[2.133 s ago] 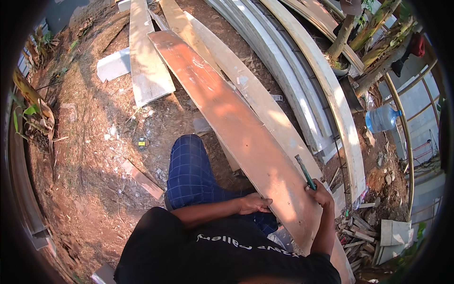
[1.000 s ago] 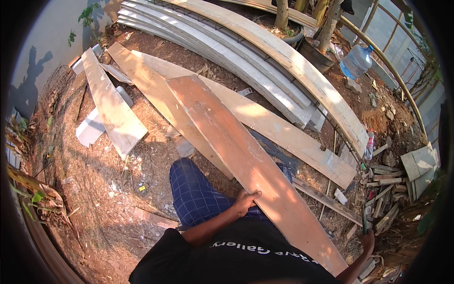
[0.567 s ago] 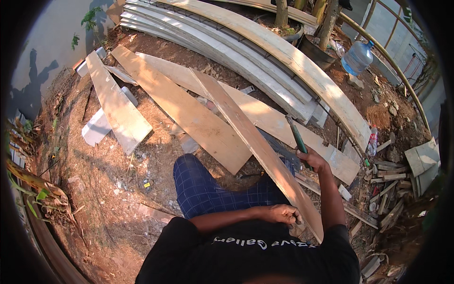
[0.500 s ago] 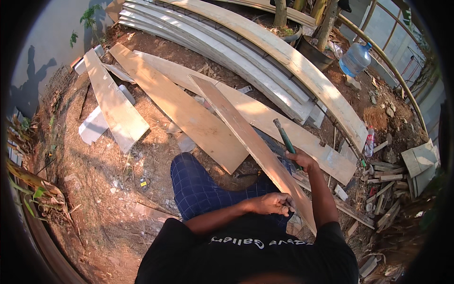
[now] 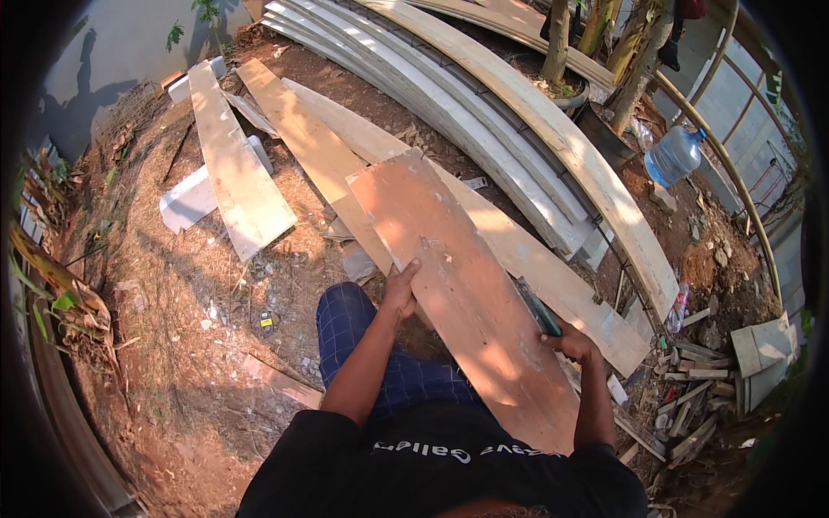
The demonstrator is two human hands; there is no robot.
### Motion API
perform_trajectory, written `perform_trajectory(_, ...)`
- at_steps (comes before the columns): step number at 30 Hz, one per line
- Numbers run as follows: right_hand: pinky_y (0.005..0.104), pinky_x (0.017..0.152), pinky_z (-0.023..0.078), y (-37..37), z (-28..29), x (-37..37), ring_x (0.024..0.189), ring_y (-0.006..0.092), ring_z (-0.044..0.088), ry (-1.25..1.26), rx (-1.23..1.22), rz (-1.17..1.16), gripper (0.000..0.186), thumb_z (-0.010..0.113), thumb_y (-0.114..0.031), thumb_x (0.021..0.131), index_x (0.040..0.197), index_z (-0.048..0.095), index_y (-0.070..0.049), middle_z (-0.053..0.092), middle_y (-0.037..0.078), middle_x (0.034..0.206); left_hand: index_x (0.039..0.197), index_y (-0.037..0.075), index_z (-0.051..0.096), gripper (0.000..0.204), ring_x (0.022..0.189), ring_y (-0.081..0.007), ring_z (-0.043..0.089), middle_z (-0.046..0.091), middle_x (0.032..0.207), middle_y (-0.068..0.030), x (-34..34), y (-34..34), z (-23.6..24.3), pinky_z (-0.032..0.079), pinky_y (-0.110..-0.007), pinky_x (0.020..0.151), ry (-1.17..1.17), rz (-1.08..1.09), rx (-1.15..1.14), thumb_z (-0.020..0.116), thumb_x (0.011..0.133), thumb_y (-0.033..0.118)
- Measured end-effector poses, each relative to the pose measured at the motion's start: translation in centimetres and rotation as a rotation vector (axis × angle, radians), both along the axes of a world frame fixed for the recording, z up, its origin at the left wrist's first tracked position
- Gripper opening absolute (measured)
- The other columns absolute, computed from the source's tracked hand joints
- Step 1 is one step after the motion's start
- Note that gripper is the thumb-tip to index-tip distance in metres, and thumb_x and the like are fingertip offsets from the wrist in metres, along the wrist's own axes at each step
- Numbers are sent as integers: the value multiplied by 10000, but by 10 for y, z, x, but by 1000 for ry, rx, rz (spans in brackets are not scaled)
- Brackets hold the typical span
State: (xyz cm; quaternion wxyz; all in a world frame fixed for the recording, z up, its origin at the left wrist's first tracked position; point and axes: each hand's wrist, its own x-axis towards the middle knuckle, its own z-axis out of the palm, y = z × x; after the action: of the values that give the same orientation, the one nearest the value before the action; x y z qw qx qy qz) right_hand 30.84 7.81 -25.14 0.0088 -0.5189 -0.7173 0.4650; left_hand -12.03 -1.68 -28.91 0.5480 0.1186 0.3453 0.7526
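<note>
A long reddish-brown plywood board (image 5: 471, 298) lies slantwise across my lap, its broad face up and its surface scuffed and spotted. My left hand (image 5: 400, 292) is closed round the board's left edge. Beside the opposite edge, my right hand (image 5: 570, 339) grips a slim tool with a dark green handle (image 5: 546, 321); its kind is not clear. Whether the right fingers also touch the board cannot be told. Under the board's far end, a lighter plywood strip (image 5: 302, 138) is partly hidden.
Another plywood strip (image 5: 237, 173) rests on a pale block at left. White slabs (image 5: 449, 129) are stacked beyond, with a long curved-looking board (image 5: 553, 104) along them. A blue water jug (image 5: 673, 157) stands far right, above wood scraps (image 5: 699, 363). A small yellow-black object (image 5: 266, 323) lies on the ground.
The board has turned from nearly edge-on to show its broad face. My left hand has moved up and left onto its edge. The green-handled tool has dropped lower beside the board.
</note>
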Motion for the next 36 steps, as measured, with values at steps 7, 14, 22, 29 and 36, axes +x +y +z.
perform_trajectory(7, 455, 806, 525, 11, 109, -67, 899, 335, 704, -43, 696, -95, 491, 779, -247, 848, 1265, 577, -86, 709, 168, 954, 1402, 35, 498, 509, 1198, -281, 629, 632, 1292, -133, 50, -55, -25, 535, -490, 1029, -112, -174, -8, 712, 949, 124)
perform_trajectory(14, 466, 796, 513, 67, 190, -209, 922, 429, 677, 314, 981, -41, 411, 722, -197, 865, 1222, 576, -53, 694, 224, 954, 1431, 11, 469, 581, 1240, -297, 611, 614, 1339, -147, 39, -74, -19, 513, -495, 1059, -57, -170, 56, 731, 929, 139)
perform_trajectory(22, 562, 812, 520, 120, 77, -292, 973, 448, 683, -4, 940, 173, 358, 631, -118, 854, 1184, 548, -8, 696, 268, 972, 1439, 1, 453, 609, 1224, -295, 617, 607, 1344, -157, 41, -76, -9, 518, -477, 1048, -69, -210, 6, 741, 920, 142)
perform_trajectory(29, 539, 782, 499, 104, 139, -303, 985, 490, 652, 385, 849, -121, 389, 683, -155, 852, 1199, 536, -59, 700, 260, 1004, 1431, 14, 469, 619, 1245, -269, 588, 603, 1349, -138, 41, -83, -14, 485, -449, 1057, -61, -159, -29, 772, 904, 132)
perform_trajectory(36, 574, 773, 486, 120, 87, -287, 975, 488, 659, 93, 948, 152, 280, 609, -74, 875, 1139, 521, -45, 691, 261, 982, 1401, 4, 498, 582, 1239, -271, 588, 631, 1303, -140, 44, -76, -15, 472, -442, 1066, -62, -210, -26, 769, 905, 143)
